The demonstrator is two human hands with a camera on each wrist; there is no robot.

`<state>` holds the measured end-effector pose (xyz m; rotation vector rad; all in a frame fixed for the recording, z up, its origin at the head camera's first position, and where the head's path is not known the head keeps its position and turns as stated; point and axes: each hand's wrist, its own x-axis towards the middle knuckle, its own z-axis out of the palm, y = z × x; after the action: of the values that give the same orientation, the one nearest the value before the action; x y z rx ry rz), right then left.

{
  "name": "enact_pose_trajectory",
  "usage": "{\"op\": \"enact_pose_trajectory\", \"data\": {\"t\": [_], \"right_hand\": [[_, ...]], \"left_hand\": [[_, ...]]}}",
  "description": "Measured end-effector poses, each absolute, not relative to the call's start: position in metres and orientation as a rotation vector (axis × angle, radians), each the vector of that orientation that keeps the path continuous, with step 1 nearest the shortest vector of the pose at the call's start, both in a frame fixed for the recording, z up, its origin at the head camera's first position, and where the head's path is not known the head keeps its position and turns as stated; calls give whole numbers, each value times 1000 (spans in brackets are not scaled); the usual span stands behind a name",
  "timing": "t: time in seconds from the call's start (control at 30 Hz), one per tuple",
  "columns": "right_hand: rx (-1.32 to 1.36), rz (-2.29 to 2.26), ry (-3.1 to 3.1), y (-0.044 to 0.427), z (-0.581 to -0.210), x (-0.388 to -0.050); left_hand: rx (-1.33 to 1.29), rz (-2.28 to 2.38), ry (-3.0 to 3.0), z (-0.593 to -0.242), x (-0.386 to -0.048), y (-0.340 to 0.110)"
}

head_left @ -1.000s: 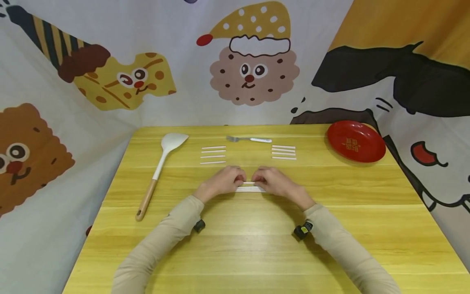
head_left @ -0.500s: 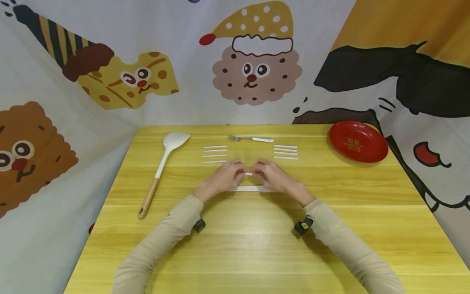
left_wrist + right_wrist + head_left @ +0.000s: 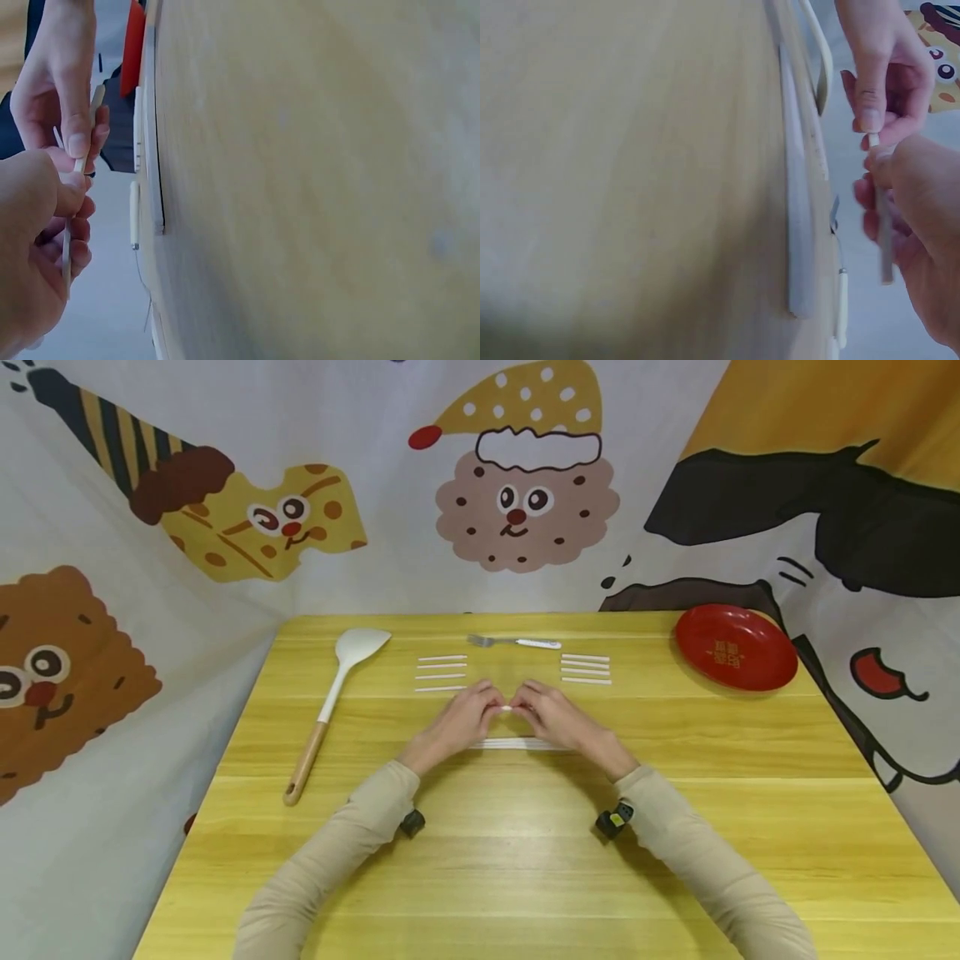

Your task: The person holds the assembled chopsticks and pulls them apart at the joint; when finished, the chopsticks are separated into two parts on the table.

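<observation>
Both hands pinch one thin white stick above the table, close together. The left hand grips its left part and the right hand its right part. In the left wrist view the stick runs through the fingers of the left hand; the right wrist view shows it in the right hand. Long white sticks lie side by side on the table just below the hands. Whether the held stick is whole or broken, I cannot tell.
Short white sticks lie in a left group and a right group. Behind them is a fork. A white spatula with a wooden handle lies left, a red plate at the back right. A printed cloth hangs behind.
Both hands have risen from the long sticks with one stick between them and moved slightly away from the body. Their fingertips have come closer together.
</observation>
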<state>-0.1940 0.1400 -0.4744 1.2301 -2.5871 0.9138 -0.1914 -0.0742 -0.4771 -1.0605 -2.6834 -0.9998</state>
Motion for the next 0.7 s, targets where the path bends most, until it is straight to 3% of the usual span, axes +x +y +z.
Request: {"op": "enact_pose_trajectory", "data": {"t": [0.3,0.7], "right_hand": [[1331,917,-2447,136,-481,-193],[1312,874,-2362,153,-458,-194]], "left_hand": [[-1011,-1215,-2671,-478,-192,-84],[-1049,-1236,-2597,-458,-197,-72]]}}
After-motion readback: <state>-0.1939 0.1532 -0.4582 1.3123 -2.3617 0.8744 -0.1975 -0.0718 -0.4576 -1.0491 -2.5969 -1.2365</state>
